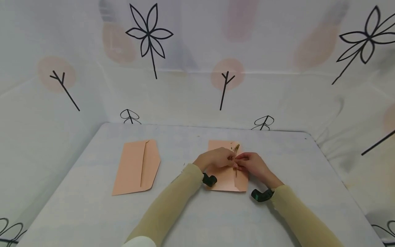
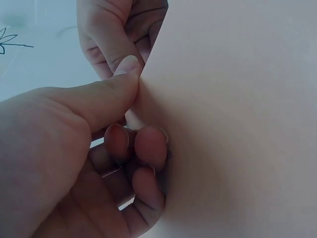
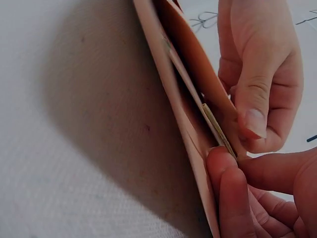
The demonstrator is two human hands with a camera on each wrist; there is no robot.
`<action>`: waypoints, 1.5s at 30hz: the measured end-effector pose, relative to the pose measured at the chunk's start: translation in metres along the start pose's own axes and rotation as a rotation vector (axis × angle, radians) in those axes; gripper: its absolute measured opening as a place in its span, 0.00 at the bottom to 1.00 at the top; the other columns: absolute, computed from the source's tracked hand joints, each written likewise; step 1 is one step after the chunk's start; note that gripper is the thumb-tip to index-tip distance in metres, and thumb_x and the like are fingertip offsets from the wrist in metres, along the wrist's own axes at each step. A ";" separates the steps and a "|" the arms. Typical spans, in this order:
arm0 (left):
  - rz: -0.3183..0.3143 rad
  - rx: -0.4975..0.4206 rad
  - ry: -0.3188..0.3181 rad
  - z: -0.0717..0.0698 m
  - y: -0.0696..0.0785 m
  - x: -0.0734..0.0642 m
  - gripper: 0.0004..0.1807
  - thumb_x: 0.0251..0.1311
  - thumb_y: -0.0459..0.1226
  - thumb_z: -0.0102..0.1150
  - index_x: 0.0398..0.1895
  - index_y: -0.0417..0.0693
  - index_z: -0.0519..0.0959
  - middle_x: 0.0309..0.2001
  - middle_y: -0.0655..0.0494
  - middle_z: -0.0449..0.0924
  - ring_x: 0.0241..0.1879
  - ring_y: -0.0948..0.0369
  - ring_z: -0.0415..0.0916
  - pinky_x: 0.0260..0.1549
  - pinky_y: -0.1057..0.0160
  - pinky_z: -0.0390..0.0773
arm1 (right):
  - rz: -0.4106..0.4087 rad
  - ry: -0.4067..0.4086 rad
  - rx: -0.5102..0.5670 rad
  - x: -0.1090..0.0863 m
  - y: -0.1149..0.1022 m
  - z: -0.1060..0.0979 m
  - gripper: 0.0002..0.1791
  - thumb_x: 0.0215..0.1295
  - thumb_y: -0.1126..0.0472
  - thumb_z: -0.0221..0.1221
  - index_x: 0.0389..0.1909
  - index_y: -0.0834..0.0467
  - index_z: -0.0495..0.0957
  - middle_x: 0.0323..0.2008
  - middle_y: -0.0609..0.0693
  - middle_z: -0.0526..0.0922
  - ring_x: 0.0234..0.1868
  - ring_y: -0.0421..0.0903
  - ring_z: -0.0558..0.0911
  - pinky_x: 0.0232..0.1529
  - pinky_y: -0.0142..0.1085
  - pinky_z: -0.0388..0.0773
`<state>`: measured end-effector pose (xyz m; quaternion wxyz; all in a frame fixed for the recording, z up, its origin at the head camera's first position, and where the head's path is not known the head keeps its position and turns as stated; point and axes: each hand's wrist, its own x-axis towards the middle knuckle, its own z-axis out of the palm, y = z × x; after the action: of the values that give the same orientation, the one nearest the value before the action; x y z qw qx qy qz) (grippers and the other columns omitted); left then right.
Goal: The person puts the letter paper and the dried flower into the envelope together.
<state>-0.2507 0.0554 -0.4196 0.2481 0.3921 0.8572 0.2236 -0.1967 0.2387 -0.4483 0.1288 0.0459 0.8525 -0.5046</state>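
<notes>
Near the middle of the table, a peach envelope lies under both hands, its flap side up. A dried flower sprig runs lengthwise along the flap, its seedy head toward the far edge. My left hand pinches the envelope's edge between thumb and fingers, as the left wrist view shows. Facing it, my right hand pinches the sprig's thin stem at the flap, fingertips close to the left thumb. In the right wrist view the envelope layers stand apart around the stem.
A second peach envelope lies to the left, its pointed flap facing right. Small dark crumbs dot the white table. Behind rises a pale curtain with printed plants. Each wrist carries a black camera.
</notes>
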 end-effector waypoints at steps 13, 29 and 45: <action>0.041 -0.010 0.045 -0.004 -0.002 -0.005 0.10 0.71 0.46 0.56 0.34 0.52 0.77 0.30 0.61 0.73 0.30 0.66 0.68 0.31 0.70 0.65 | -0.011 0.017 -0.101 -0.002 0.001 0.004 0.14 0.70 0.62 0.59 0.49 0.68 0.78 0.34 0.52 0.86 0.35 0.42 0.83 0.35 0.32 0.77; 0.019 -0.062 0.084 -0.012 0.002 -0.014 0.11 0.70 0.47 0.58 0.32 0.52 0.78 0.27 0.60 0.72 0.26 0.66 0.68 0.27 0.69 0.67 | -0.056 0.051 -0.181 -0.006 -0.004 0.005 0.16 0.66 0.57 0.63 0.47 0.64 0.83 0.38 0.52 0.86 0.39 0.46 0.80 0.38 0.35 0.76; 0.017 -0.077 0.102 -0.011 0.001 -0.010 0.11 0.68 0.48 0.60 0.32 0.53 0.78 0.26 0.60 0.72 0.27 0.66 0.69 0.28 0.69 0.66 | -0.096 0.020 -0.196 -0.006 -0.005 0.002 0.17 0.65 0.57 0.64 0.49 0.64 0.84 0.43 0.54 0.86 0.47 0.50 0.81 0.46 0.41 0.77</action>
<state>-0.2508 0.0461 -0.4076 0.2172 0.3775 0.8562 0.2781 -0.1913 0.2348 -0.4438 0.0997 -0.0027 0.9002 -0.4240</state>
